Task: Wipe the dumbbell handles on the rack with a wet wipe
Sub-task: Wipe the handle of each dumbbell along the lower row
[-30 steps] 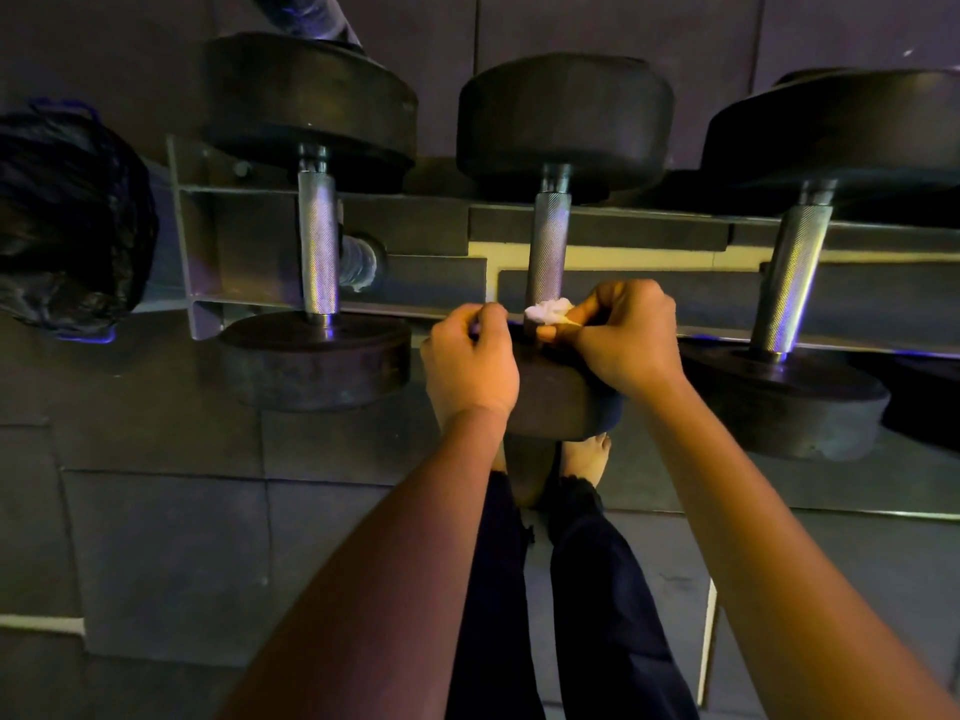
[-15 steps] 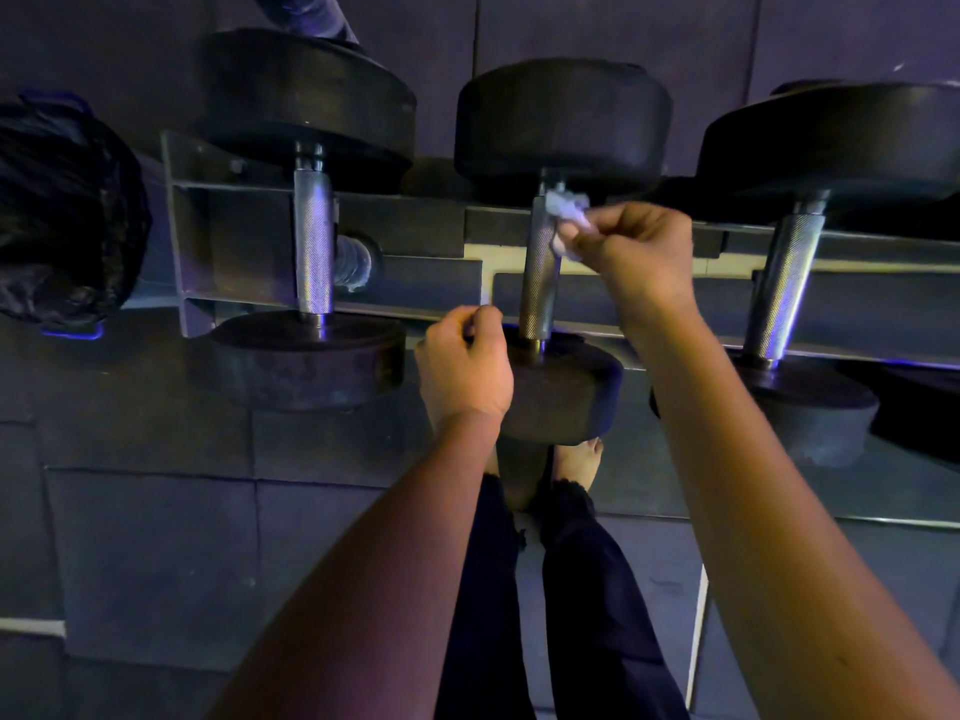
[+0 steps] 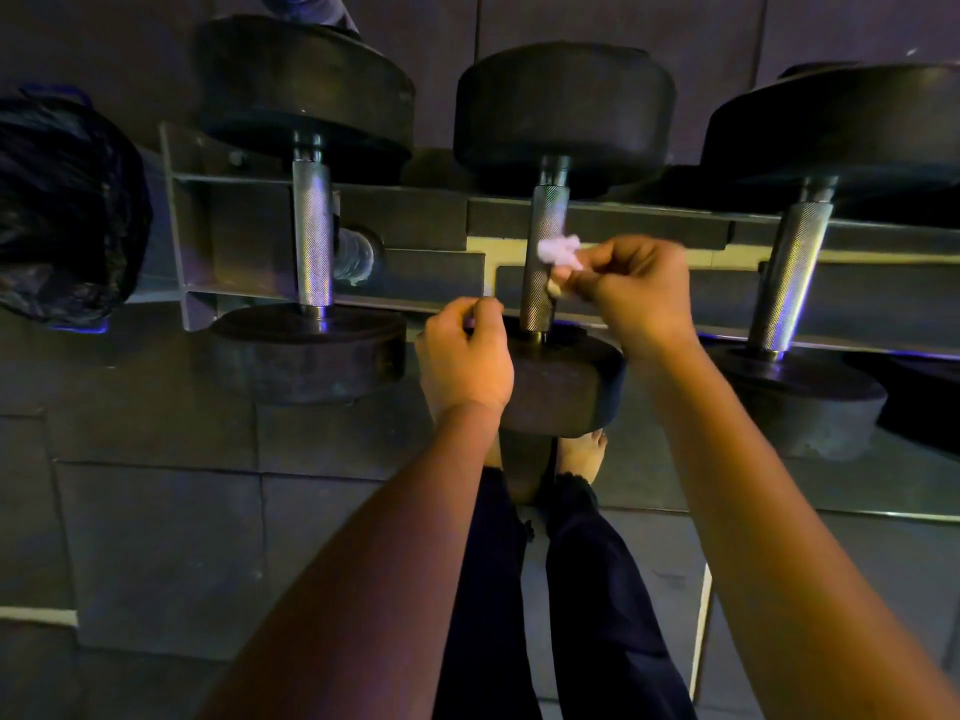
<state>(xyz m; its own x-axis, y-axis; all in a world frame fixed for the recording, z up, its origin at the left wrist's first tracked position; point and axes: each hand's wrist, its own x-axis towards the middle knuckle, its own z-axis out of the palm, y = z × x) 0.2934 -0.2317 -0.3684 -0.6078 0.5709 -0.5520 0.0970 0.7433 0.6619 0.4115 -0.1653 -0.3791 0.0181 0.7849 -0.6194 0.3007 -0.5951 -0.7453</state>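
Both hands met at the middle dumbbell [image 3: 563, 111] on the rack [image 3: 415, 272]: the right hand [image 3: 641, 293] pinched a crumpled wet wipe [image 3: 558, 250] against its handle [image 3: 537, 304], the fingers [image 3: 480, 309] of the left hand [image 3: 462, 356] curled, their hold unclear.

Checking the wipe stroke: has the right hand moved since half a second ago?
Yes. The right hand slid from the far end of the middle handle to its middle.

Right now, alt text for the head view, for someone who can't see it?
The right hand pinches a white wet wipe against the middle dumbbell's knurled handle on the rack. The left hand, fingers curled, sits by that dumbbell's near weight. A left dumbbell and a right dumbbell flank it.
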